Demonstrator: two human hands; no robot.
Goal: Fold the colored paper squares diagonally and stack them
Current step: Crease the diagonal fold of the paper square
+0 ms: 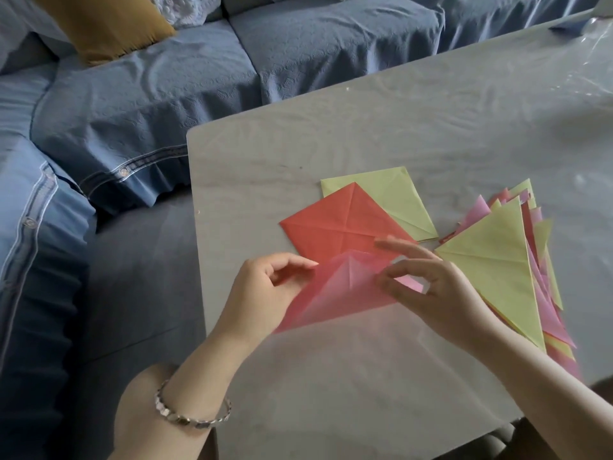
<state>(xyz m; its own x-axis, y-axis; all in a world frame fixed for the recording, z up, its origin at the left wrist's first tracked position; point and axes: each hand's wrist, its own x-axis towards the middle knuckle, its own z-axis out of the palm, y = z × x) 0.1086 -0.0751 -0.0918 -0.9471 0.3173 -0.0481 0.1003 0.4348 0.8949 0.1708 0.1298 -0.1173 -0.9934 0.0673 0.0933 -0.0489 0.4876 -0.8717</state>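
Observation:
A pink paper square (335, 290) is lifted off the table between both hands, partly folded with a crease down its middle. My left hand (265, 290) pinches its left edge. My right hand (431, 287) pinches its right side between thumb and forefinger, the other fingers spread. Behind it a red square (335, 224) with crossed creases lies flat, overlapping a yellow-green square (391, 194). To the right sits a fanned stack of folded triangles (504, 273), yellow-green on top with pink and red ones beneath.
The grey table (331, 376) has a clear plastic cover (590, 61). A blue sofa (166, 94) with a mustard cushion (106, 24) runs along the far and left sides. A silver bracelet (189, 413) circles my left wrist.

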